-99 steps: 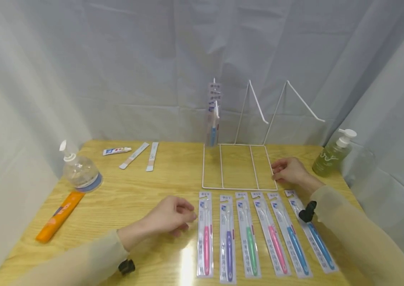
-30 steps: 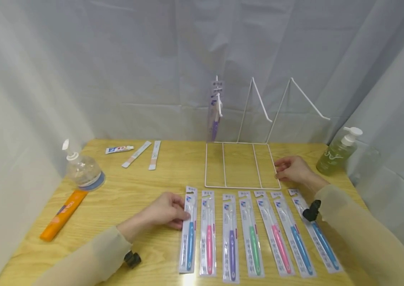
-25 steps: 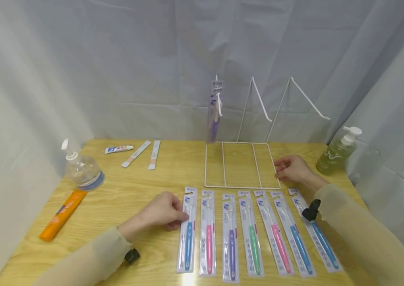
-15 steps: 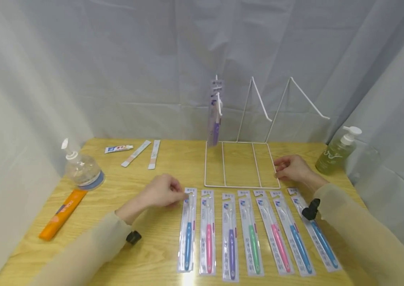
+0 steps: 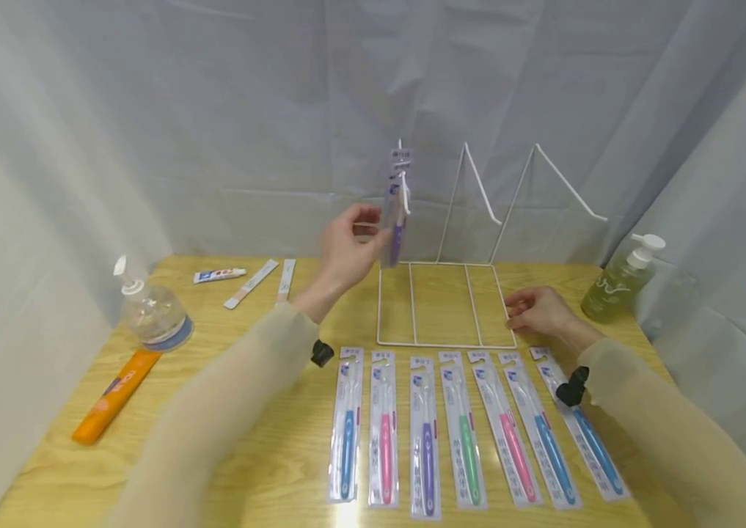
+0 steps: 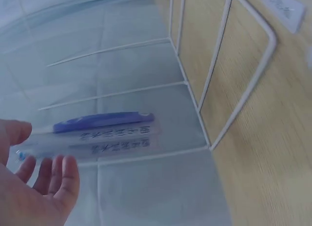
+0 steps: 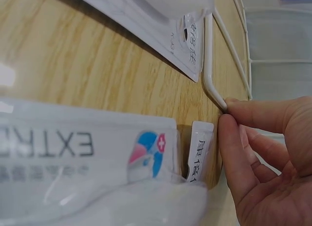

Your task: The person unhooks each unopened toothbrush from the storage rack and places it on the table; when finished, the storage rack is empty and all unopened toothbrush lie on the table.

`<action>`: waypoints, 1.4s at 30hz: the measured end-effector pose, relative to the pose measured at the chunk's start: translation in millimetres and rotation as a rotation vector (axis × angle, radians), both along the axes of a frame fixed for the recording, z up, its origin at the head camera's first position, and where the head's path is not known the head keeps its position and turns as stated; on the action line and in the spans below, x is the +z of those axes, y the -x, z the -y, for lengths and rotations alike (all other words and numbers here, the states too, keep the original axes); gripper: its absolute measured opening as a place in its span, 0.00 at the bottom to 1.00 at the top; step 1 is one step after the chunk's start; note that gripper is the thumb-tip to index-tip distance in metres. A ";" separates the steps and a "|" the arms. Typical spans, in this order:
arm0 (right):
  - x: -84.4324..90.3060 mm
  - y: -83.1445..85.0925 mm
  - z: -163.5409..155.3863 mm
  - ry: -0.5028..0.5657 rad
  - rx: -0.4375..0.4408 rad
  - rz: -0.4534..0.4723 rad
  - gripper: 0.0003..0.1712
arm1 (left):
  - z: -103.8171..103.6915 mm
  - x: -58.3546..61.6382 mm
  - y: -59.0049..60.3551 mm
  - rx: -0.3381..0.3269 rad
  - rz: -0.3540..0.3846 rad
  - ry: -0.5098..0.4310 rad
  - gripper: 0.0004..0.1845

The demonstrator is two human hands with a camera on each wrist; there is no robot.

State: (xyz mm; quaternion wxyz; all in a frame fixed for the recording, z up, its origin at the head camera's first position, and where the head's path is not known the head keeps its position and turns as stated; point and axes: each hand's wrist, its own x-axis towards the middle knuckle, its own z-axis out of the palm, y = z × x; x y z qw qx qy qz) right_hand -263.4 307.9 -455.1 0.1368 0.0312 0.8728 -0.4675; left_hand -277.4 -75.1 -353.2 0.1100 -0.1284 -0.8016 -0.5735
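Observation:
A white wire rack [image 5: 445,345] stands at the back of the wooden table, and a purple toothbrush pack [image 5: 397,213] hangs from its left hook. My left hand [image 5: 349,246] is raised beside that pack, fingers spread and relaxed. In the left wrist view the pack [image 6: 105,133] lies just past the left hand [image 6: 41,184], and I cannot tell whether they touch. My right hand [image 5: 534,312] pinches the rack's front right corner [image 7: 210,74] between its fingertips [image 7: 229,109]. Several toothbrush packs [image 5: 427,433] lie in a row in front of the rack.
On the left are a clear pump bottle [image 5: 148,312], an orange tube [image 5: 111,396], a small toothpaste tube [image 5: 217,276] and two paper strips [image 5: 250,284]. A green soap bottle [image 5: 617,290] stands at the back right. The rack's other two hooks [image 5: 478,183] are bare.
My left hand set a blue pack at the row's left end, let go, and rose to the hanging purple pack. The right hand stayed on the rack corner.

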 end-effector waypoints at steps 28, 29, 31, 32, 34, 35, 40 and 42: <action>-2.8 0.8 1.5 -0.044 0.009 -0.015 0.31 | -14.1 -35.1 -46.8 -0.252 0.227 0.029 0.13; -3.1 0.7 1.5 -0.045 0.007 -0.014 0.31 | -6.3 -38.6 -52.7 -0.255 0.280 0.023 0.14; -3.5 0.6 1.2 -0.044 0.008 -0.012 0.31 | 10.7 -46.2 -64.2 -0.256 0.371 0.013 0.17; -3.6 0.8 0.9 -0.043 0.010 -0.011 0.32 | 19.8 -49.5 -70.2 -0.255 0.413 0.012 0.18; -3.5 0.9 0.5 -0.042 0.009 -0.008 0.32 | 37.9 -55.4 -82.1 -0.254 0.486 0.006 0.20; -3.4 0.9 0.6 -0.041 0.009 -0.007 0.32 | 46.8 -58.6 -87.9 -0.254 0.514 0.002 0.21; -2.3 1.2 0.5 -0.049 0.016 -0.012 0.32 | 86.0 -73.0 -116.9 -0.248 0.619 -0.007 0.24; -2.1 1.6 0.3 -0.056 0.025 -0.018 0.32 | 97.9 -77.0 -127.5 -0.239 0.655 0.004 0.24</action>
